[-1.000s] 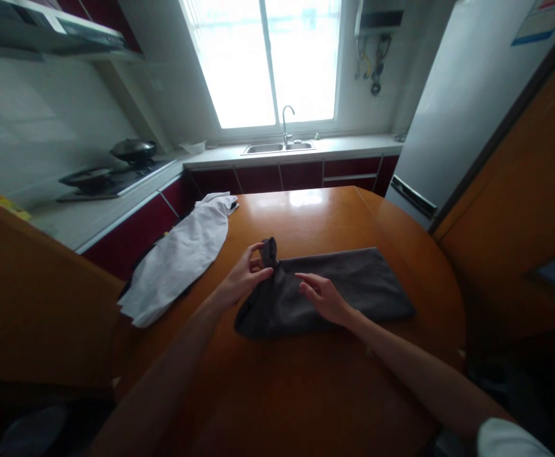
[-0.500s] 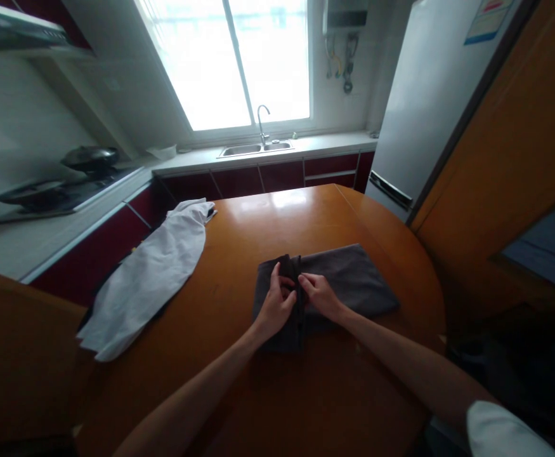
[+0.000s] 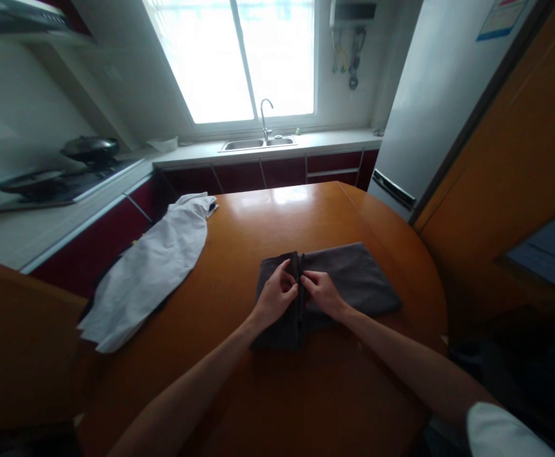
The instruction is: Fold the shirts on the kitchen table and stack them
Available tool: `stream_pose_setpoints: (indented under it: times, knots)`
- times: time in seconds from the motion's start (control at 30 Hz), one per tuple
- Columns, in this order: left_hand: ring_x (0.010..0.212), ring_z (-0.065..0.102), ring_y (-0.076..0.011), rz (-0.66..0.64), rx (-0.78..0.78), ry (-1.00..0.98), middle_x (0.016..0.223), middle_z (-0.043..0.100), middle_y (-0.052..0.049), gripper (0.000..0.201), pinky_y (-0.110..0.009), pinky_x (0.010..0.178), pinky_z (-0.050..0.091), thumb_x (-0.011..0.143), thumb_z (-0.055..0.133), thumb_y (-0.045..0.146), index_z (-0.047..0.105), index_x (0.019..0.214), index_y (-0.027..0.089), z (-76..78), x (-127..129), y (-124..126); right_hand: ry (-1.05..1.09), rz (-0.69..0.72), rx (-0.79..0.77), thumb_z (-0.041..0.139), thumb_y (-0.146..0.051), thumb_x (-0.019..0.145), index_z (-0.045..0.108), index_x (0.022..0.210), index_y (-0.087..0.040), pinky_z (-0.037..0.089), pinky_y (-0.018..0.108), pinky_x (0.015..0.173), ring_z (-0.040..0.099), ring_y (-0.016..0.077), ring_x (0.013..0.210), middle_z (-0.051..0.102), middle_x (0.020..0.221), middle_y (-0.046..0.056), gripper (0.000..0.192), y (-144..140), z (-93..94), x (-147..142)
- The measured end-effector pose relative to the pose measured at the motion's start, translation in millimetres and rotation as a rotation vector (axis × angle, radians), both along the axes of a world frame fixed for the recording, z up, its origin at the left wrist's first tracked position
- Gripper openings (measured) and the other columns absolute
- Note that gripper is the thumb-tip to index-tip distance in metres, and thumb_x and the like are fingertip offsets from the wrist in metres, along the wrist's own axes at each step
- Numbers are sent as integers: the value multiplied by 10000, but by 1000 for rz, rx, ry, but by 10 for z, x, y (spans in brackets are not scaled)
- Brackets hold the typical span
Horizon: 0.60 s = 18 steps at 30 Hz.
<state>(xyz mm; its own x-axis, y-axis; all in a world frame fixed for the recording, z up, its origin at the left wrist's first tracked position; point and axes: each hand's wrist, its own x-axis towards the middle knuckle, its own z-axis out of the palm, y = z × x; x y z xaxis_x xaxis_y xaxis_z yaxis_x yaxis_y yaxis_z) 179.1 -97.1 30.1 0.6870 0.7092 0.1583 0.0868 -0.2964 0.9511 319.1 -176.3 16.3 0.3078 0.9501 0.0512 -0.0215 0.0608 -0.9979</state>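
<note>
A dark grey cloth (image 3: 348, 279) is spread flat on the orange-brown wooden table (image 3: 277, 393), toward its right side. Its left portion has been folded over, so that a raised, bunched edge runs across the cloth from far to near. The right portion is laid out smooth, with its long side set slightly askew to the table's edge.

You have a white cloth (image 3: 148, 270) lying far left on the wooden table (image 3: 306, 393), with a sink (image 3: 258, 143) beneath the far window (image 3: 239, 57).
</note>
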Motion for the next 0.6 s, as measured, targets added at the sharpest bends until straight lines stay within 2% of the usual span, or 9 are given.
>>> stream_pose_setpoints:
  times: [0.13,0.3,0.5,0.6]
  knots:
    - [690,608,-121,-17,28,10,872,606,3,704,-256,672,515,834,633,238,379,1486,157,-30,17,-66,8,-3,-12,605,-486,822,634,753,-167,466,241,417,562,135,478,621,618,-14,327,6,-40,0]
    - [705,598,-118,-14,23,5,881,610,5,659,-246,672,505,851,601,219,377,1470,179,-17,5,-92,25,-25,-15,581,-605,840,601,705,-171,440,242,389,530,127,438,577,554,-23,454,5,-49,11]
    - [600,580,-102,-41,-193,-15,860,579,30,671,-224,543,492,693,520,98,387,1345,184,-9,2,-44,-1,9,-38,713,-562,754,654,767,-152,441,233,408,563,133,488,650,623,-4,414,-15,24,16]
    - [525,557,-99,-9,-205,-2,801,534,53,523,-219,461,456,688,506,132,462,1207,187,77,-7,15,15,6,-55,694,-499,757,688,796,-146,460,246,419,570,139,488,660,628,-2,355,-19,87,39]
